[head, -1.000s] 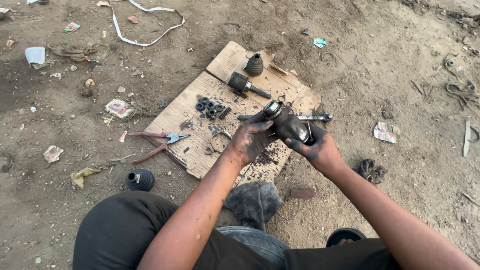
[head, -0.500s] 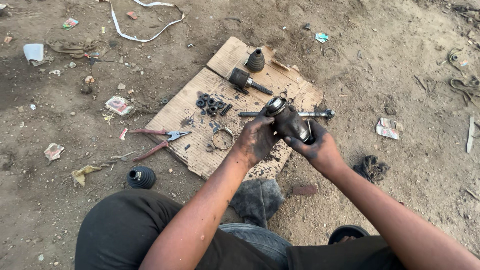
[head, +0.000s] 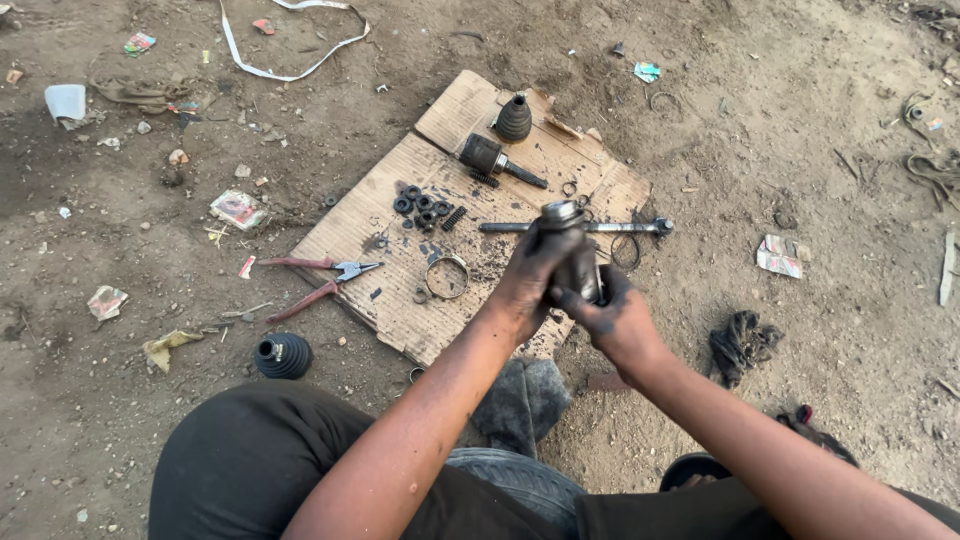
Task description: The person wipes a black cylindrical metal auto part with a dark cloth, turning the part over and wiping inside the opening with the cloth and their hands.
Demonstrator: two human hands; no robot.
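Both hands are gripping the joint [head: 572, 250], a greasy metal part w/ a round silver top. Left hand [head: 530, 285] is wrapping its side from 9 o'clock, fingers closed on it. Right hand [head: 612, 318] is holding it from below, at 5 o'clock, thumb pressing on the dark body. So both grips are narrow and holding the same part. The joint is standing nearly upright, above the near edge of the cardboard [head: 470, 110], a bit right of its middle.

Step in hand, as I judge it: the person is working on the joint by hand, probably turning or pressing sth. inside the top; I cannot tell if parts are going in or coming out.

Around it: a rod [head: 625, 227] is lying just behind the joint at 12 o'clock, pointing to 3 o'clock. A cluster of small black rollers [head: 420, 206] and a short spring are lying at 10 o'clock. A metal ring clamp [head: 447, 277] is at 9 o'clock, near the left wrist. Red pliers [head: 315, 278] are further at 9 o'clock, at the cardboard edge. A second joint piece [head: 490, 160] and a rubber boot [head: 514, 118] are at 11 o'clock. Another boot [head: 283, 355] is on the dirt at 8 o'clock.

Next move is calling for one hand to keep the joint steady, bc. grease makes it slippery, while the other is free for the small parts.
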